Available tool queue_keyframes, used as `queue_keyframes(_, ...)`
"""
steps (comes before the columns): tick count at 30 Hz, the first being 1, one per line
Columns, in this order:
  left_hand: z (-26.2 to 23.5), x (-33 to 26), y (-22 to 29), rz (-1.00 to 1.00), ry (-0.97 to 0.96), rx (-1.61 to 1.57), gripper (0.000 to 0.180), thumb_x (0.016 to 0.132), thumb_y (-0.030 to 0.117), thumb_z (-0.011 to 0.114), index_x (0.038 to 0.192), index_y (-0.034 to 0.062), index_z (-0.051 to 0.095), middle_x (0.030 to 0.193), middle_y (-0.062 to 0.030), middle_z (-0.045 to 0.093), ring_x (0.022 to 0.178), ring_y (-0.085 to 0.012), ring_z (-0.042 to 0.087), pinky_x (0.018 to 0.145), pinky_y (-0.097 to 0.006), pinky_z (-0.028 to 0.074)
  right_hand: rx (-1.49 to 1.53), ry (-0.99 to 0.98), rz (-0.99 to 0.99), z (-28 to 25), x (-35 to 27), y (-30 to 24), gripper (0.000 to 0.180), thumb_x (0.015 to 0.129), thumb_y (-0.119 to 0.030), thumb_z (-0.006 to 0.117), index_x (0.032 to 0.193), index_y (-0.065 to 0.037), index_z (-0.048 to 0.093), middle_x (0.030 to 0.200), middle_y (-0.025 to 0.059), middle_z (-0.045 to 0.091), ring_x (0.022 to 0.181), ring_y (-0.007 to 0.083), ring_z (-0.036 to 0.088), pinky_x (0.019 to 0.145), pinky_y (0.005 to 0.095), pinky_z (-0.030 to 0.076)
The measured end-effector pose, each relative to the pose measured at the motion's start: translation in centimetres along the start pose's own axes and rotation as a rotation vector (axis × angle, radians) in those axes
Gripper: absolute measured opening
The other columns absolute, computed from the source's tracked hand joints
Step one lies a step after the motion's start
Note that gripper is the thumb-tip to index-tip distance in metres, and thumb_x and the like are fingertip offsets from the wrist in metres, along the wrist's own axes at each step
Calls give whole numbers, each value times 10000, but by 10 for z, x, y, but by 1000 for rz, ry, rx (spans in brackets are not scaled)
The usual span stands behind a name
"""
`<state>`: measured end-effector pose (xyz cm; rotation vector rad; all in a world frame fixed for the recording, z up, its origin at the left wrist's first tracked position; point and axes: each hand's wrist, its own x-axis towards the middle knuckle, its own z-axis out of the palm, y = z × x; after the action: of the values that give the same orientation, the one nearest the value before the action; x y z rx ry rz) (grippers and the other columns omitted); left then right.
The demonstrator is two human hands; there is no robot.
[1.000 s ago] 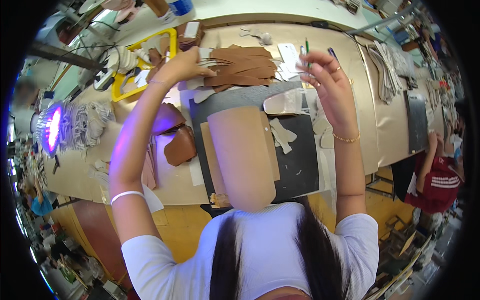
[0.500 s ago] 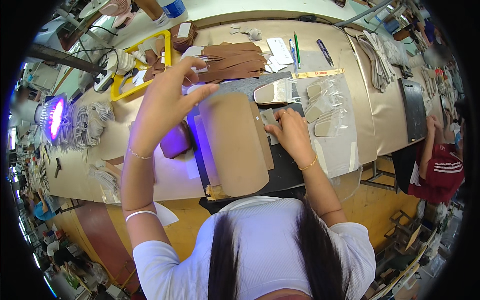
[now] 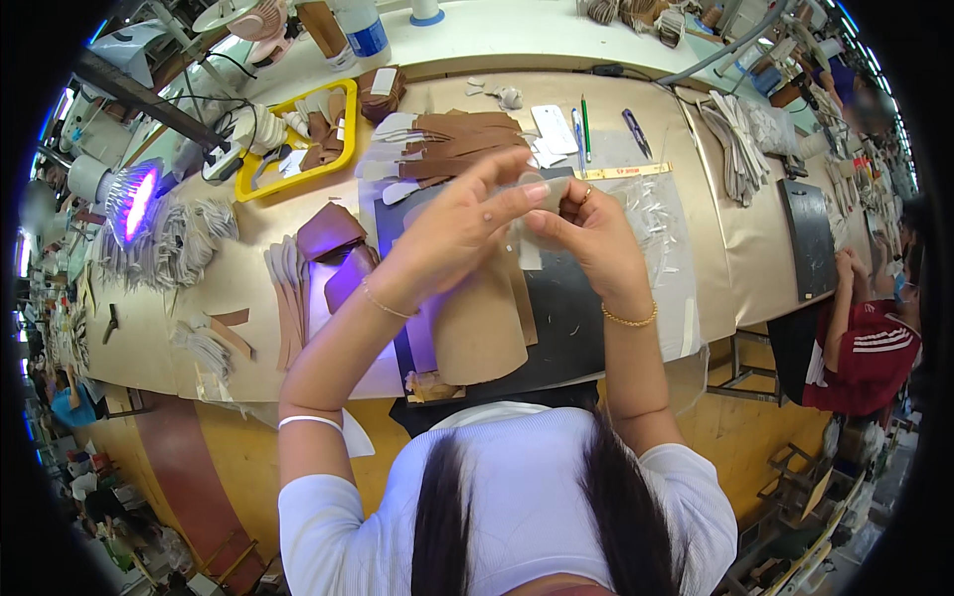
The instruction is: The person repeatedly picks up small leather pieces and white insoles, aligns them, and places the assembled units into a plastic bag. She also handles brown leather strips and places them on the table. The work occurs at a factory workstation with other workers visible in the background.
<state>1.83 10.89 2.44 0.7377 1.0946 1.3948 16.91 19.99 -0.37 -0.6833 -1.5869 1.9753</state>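
Observation:
Both my hands are raised above the workbench and meet at the fingertips. My left hand (image 3: 452,233) and my right hand (image 3: 588,236) pinch a small pale translucent piece (image 3: 524,238) between them. Under the hands a large tan leather piece (image 3: 479,328) lies on a dark cutting mat (image 3: 561,318). A fan of brown leather pieces (image 3: 452,144) lies beyond the hands.
A yellow tray (image 3: 298,174) with brown and pale parts stands at the back left, by a purple lamp (image 3: 134,199). Pens and a yellow ruler (image 3: 621,171) lie at the back right. Clear plastic sheet (image 3: 656,228) covers the right side. A person in red (image 3: 865,348) sits at the far right.
My right hand has lifted off the mat with the pale piece, and my left hand has come in to meet it. Both now hold the piece together.

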Motion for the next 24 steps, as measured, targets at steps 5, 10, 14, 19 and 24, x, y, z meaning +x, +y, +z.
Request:
queue_keyframes(5, -5, 4, -3, -116, -140, -347, 370, 983, 232, 509, 1291, 32, 465, 1178, -47, 555, 1083, -115, 538, 953, -355, 455, -104, 99, -55, 11, 12, -15, 264, 823, -129, 735, 1015, 18, 629, 841, 58, 672, 748, 79, 621, 666, 216, 514)
queue_keyframes(10, -8, 4, -7, -72, -58, -125, 318, 1007, 218, 452, 1219, -9, 519, 1152, -78, 594, 1048, -141, 591, 910, -327, 519, -222, 172, -150, 6, 21, -13, 292, 816, -129, 737, 1036, 32, 633, 849, 87, 693, 719, 97, 640, 641, 232, 514)
queue_keyframes(14, -7, 7, -4, -19, 49, 70, 323, 1004, 241, 466, 1167, -26, 546, 1061, -92, 636, 918, -158, 646, 795, -285, 566, -254, 218, -140, -1, 22, -19, 280, 822, -129, 732, 1034, 27, 638, 858, 82, 689, 725, 99, 637, 648, 239, 514)
queue_keyframes(19, -4, 12, 4, 26, 166, 106, 286, 994, 233, 494, 1080, -27, 578, 940, -71, 652, 815, -127, 647, 759, -271, 573, 63, 200, -210, -13, 17, -24, 230, 853, -108, 700, 1033, 0, 607, 892, 57, 648, 742, 126, 634, 690, 240, 514)
queue_keyframes(24, 0, 14, -9, 314, 313, 509, 271, 969, 232, 545, 881, -17, 607, 747, -77, 653, 695, -98, 623, 624, -254, 509, 341, 65, -92, 7, 22, -7, 340, 848, -88, 706, 1143, 13, 573, 1084, 79, 593, 889, 121, 611, 836, 262, 510)
